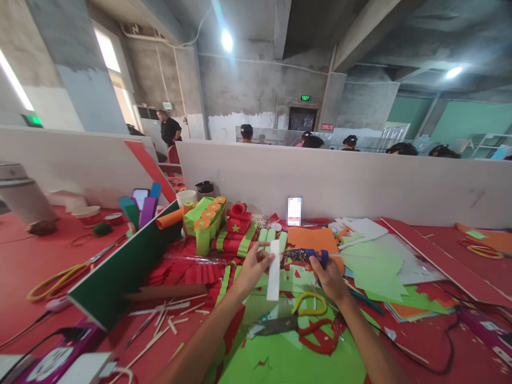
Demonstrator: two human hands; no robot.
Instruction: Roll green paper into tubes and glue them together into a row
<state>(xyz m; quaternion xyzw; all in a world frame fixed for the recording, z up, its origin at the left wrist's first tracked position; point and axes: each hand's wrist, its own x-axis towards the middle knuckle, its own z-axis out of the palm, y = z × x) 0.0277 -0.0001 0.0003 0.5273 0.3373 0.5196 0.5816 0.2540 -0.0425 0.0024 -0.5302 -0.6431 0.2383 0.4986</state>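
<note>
Between the thumb and fingers of my left hand (258, 265) is a narrow white strip (273, 282), held upright over the middle of the table. My right hand (328, 274) grips a dark blue glue gun (300, 255), its nozzle pointing left at the strip's edge. I cannot tell whether the nozzle touches it. Below both hands, scissors (294, 324) with one yellow and one red handle lie on green sheets (304, 362). Just behind the strip stand pale green rolls (272, 237). Further left sits a green and red paper model (236, 229) with orange discs and stars.
A dark green board (116, 272) stands on edge at the left, near yellow-handled scissors (64, 277). Thin sticks (160, 325) lie scattered in front. Paper sheets (376, 261) pile up at the right. A white partition (340, 184) closes off the back, with people beyond it.
</note>
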